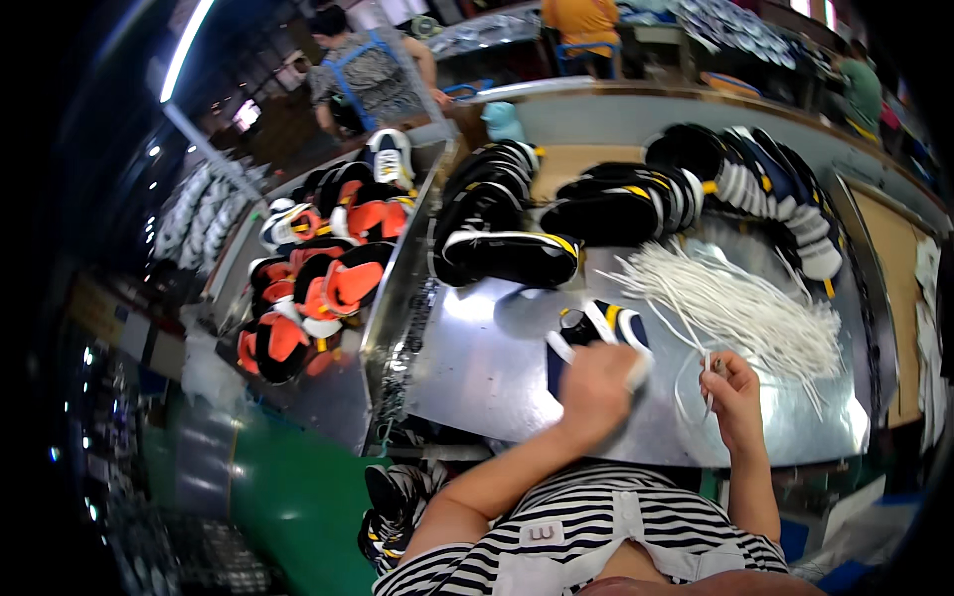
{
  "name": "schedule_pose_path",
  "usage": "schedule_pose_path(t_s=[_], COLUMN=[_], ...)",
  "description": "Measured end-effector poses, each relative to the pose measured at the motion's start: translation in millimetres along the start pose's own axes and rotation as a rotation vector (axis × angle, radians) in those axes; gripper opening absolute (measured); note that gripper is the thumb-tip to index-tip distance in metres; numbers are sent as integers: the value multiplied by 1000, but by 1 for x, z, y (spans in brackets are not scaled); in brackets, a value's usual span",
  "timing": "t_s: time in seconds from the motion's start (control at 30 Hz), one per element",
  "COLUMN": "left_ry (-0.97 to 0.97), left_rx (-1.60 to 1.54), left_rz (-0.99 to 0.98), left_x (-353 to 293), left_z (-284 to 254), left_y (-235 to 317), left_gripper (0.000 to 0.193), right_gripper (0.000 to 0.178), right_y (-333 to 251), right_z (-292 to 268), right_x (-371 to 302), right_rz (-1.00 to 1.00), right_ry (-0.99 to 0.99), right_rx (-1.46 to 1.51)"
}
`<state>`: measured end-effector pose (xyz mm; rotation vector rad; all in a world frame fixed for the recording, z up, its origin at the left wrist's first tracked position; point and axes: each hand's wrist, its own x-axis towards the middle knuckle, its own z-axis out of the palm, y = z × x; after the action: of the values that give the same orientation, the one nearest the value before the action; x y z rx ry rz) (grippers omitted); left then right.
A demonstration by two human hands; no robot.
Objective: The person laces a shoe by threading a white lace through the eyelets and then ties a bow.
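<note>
My left hand is smeared by motion over a navy and white shoe upper with a yellow tab, on the metal tabletop. Its fingers are too blurred to show whether they grip the upper. Something white shows at its fingertips. To the right, my right hand pinches a white shoelace between thumb and fingers, its end pointing up. Just beyond that hand spreads a large loose bundle of white shoelaces.
Black shoe uppers stand in rows along the back of the metal table. Black and orange ones are piled in the left tray. A light blue object sits on the back ledge. Several people work beyond.
</note>
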<state>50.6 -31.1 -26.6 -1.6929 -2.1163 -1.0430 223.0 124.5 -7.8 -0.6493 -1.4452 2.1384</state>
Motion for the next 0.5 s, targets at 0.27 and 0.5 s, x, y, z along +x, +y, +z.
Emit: schedule_pose_path(t_s=[0.27,0.5], left_ry=[-360,-420], left_rx=[-357,100], left_rz=[54,119], left_x=[-7,42], left_z=[0,-3], left_y=[8,-62], left_gripper=[79,41], right_gripper=[7,8], right_y=[30,78], right_z=[1,35], right_x=[-10,9], right_rz=[-9,-72], right_ry=[97,-2], right_rx=[131,-149])
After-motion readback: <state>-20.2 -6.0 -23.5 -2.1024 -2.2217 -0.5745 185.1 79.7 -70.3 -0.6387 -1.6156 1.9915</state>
